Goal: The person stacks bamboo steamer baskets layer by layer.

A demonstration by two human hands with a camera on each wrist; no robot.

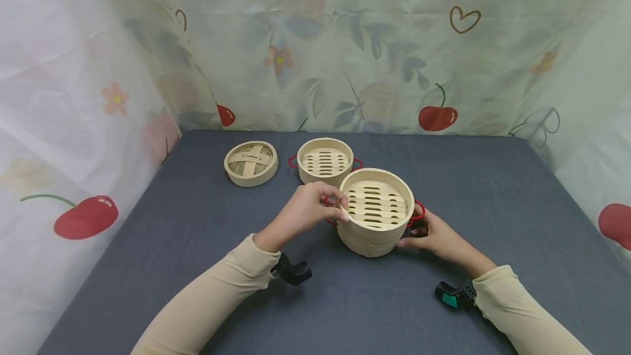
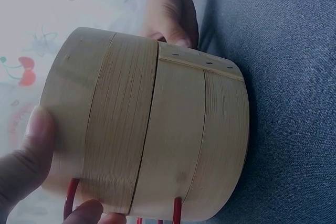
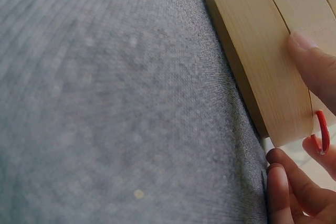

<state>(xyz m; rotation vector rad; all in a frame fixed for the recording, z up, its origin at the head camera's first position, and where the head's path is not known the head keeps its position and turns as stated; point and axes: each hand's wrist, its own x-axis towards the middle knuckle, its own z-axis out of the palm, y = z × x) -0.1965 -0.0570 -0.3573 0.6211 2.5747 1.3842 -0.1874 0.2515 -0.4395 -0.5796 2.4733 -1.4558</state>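
Two round bamboo steamer baskets stand stacked on the table. The upper basket (image 1: 377, 201) shows a slatted floor, and a red handle (image 1: 419, 210) sticks out at the stack's right. At the left side my left hand (image 1: 317, 204) grips the upper basket, thumb (image 2: 39, 132) on its wall and fingers beside a red handle (image 2: 71, 198). My right hand (image 1: 434, 234) holds the lower basket (image 1: 368, 248) from the right, its thumb (image 3: 315, 64) against the wall. The other right fingers (image 3: 296, 182) curl by the base and handle, partly hidden in the head view.
Behind the stack stands another steamer basket (image 1: 325, 163) with red handles, very close to it. A woven bamboo lid (image 1: 251, 163) lies to its left. Dark grey cloth covers the table (image 1: 197, 218); printed curtains (image 1: 315, 70) enclose its back and sides.
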